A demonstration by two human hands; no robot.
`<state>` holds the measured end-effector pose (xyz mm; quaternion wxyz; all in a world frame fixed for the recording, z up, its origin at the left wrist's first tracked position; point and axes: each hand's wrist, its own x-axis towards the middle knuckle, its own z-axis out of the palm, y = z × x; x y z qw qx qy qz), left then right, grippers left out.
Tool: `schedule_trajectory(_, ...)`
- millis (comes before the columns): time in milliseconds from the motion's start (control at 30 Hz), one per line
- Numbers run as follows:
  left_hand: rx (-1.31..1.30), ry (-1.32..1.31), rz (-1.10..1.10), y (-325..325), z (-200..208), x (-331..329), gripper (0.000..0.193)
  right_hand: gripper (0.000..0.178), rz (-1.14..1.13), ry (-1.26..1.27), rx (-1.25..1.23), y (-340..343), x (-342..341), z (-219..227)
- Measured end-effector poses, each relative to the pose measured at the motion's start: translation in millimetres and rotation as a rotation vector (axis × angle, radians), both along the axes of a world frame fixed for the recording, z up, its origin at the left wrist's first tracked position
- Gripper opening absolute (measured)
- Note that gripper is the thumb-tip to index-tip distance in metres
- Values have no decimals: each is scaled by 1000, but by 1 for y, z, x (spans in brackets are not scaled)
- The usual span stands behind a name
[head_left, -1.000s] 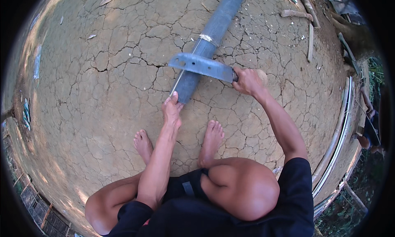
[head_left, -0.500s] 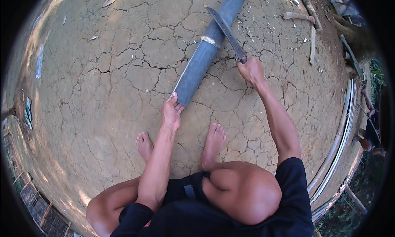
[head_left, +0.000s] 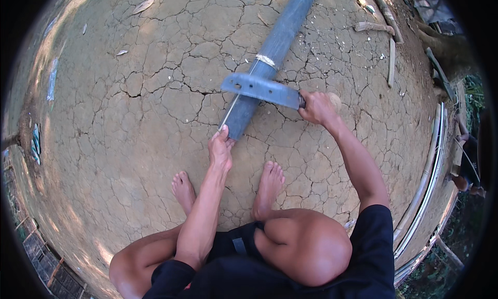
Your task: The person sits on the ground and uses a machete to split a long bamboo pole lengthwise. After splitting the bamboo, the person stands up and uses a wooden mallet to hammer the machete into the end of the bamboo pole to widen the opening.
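A thick grey-blue bamboo pole [head_left: 280, 42] slants away from me to the upper right, with a pale ring at its node and a light split line along its left side. My left hand [head_left: 221, 149] is closed on the pole's near end, thumb on top and fingers underneath. In my right hand [head_left: 318, 108] is the handle of a machete [head_left: 270, 91], gripped in a closed fist. Its broad blade, with a few holes near the tip, lies crosswise over the pole on the near side of the ring. Whether blade and bamboo touch, I cannot tell.
Cracked dry earth [head_left: 155, 117] surrounds my bare feet. Short wood pieces [head_left: 374, 27] and a thin slat [head_left: 391, 63] lie at the upper right. Long bamboo strips [head_left: 433, 159] curve along the right side. Another person [head_left: 469, 161] is at the far right edge.
The machete has swung from pointing up and away to lying nearly level across the pole, nearer to me, its broad side showing. My left hand keeps hold of the near end.
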<state>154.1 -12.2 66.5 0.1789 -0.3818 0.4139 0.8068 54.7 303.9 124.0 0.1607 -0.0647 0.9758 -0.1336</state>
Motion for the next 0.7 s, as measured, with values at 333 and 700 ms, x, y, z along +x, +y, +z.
schedule_trajectory(333, 1, -111, 131, -9, 2, -16, 53, 30, -82, 31, -43, -39, -6, 5)
schedule_trajectory(700, -146, 99, 119, 15, 15, 0, 36, 32, -10, 25, -4, -27, -13, 10)
